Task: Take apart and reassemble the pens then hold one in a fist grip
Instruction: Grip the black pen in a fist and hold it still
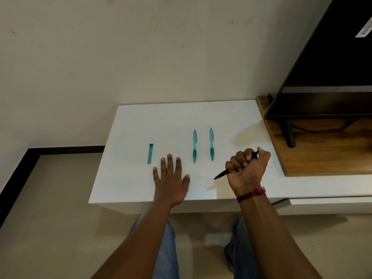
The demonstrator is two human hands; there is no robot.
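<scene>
**A:** Where do we locate the black pen [221,175]?

**B:** We locate it in the right hand [247,166]. The fingers and thumb curl round the barrel in a closed fist. The tip projects below the little finger and slants down toward the left, above the white surface [141,121]. The other end projects past the thumb side.

**A:** What do we record for the left hand [171,182]?

**B:** We record it lying palm down on the surface, fingers straight and spread, holding nothing.

**A:** Where do we find the other pens?

**B:** The first teal pen [194,146] and the second teal pen [211,143] lie on the surface side by side, parallel and apart. They lie beyond the gap between the two hands, with their darker grip sections toward us. Both appear whole. A teal strip [150,153] lies flat near the left hand's little finger, well apart from the teal pens.

**A:** What else do we note?

**B:** We note a red thread band [251,194] on the right wrist. A dark screen [332,57] stands on a wooden board [322,150] at the right.
</scene>
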